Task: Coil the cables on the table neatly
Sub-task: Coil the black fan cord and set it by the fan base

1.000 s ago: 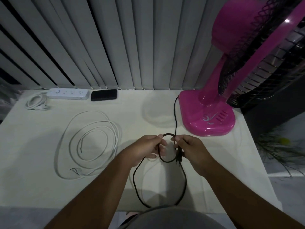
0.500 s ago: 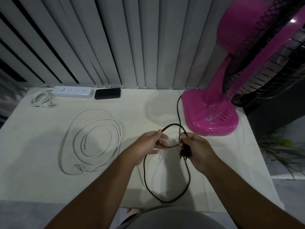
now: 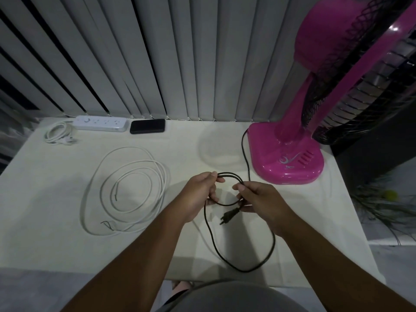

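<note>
Above the near middle of the cream table (image 3: 56, 176), the thin black power cable (image 3: 245, 265) is held in small loops between two hands: the left hand (image 3: 200, 194) curls its fingers round one side, the right hand (image 3: 258, 199) pinches the other, and the black two-pin plug (image 3: 229, 216) dangles just below them. A longer loop sags toward the table's near edge, and the cable's far run leads to the glossy pink plastic fan base (image 3: 286, 156), whose pale emblem is too small to read.

dim room, grey vertical blinds (image 3: 180, 57) behind table (image 3: 45, 199)
</note>
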A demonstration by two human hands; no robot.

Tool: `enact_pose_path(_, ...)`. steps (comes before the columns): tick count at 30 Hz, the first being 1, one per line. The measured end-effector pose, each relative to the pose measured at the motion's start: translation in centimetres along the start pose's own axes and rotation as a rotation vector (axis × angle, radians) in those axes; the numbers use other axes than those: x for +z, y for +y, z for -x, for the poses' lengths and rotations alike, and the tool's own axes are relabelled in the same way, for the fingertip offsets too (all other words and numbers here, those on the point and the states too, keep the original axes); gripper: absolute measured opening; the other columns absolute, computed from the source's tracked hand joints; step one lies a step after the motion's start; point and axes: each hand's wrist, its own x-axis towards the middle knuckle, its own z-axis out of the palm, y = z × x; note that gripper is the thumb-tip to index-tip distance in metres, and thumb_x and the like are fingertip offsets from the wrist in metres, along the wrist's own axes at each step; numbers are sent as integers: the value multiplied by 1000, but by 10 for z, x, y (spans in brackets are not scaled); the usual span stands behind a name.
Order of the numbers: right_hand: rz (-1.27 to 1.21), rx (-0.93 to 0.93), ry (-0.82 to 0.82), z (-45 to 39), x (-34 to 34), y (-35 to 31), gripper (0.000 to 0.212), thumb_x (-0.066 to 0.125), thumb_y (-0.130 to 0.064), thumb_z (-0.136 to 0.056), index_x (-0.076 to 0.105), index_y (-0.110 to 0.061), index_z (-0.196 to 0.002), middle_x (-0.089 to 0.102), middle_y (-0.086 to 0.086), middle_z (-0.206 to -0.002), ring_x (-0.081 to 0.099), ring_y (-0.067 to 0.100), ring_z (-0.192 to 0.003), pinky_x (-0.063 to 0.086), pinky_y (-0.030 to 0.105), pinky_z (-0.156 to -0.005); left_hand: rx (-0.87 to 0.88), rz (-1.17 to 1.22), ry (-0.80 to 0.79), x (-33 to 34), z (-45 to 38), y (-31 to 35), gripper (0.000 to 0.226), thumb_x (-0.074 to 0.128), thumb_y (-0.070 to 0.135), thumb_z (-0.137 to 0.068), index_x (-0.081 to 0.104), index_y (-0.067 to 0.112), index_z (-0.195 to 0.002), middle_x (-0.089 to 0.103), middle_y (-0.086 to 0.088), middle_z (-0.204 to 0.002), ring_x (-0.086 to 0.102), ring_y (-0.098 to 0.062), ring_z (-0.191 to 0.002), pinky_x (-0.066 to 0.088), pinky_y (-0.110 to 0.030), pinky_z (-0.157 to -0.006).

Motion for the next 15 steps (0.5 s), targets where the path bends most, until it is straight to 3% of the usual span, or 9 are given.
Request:
enact_pose_path(3,-133,36,-41,1,-7,-1,19,60,-18,-100,77,-9,-102,63,10,-86,68,23,-72,62,35,-72,-60,-51,-61,-8,6,3,43,43,52,-101,74,23,-105,68,4,-77,65,-13,-72,55,-32,-68)
enact_pose_path(6,-415,127,-49,0,-10,2,20,59,-16,-100,77,-7,-103,60,7,-88,70,21,-73,60,32,-72,-143,108,-86,-10,11,-8,55,30,53,-103,70,16,-110,72,-3,-87,66,-17,-69,45,-33,-67)
enact_pose_path(8,-568,178,-3,-2,-8,4,19,60,-14,-99,75,-6,-108,60,7,-90,72,20,-73,61,32,-72,-165,350,-124,-9,15,-18,52,29,39,-102,67,5,-113,70,-13,-94,66,-21,-70,42,-33,-66)
enact_pose_path(11,-675,268,74,-2,3,8,16,64,-12,-96,70,-8,-110,66,8,-91,73,22,-73,63,36,-69,-160,605,-147,0,24,-32,43,36,15,-82,63,0,-113,70,-20,-102,66,-24,-80,47,-30,-69)
enact_pose_path(15,-490,367,106,6,17,18,12,73,-23,-91,70,-18,-101,79,3,-94,77,16,-83,60,40,-74,-122,590,-81,22,28,-40,43,37,0,-86,62,14,-118,72,-6,-109,66,-20,-104,42,-33,-85)
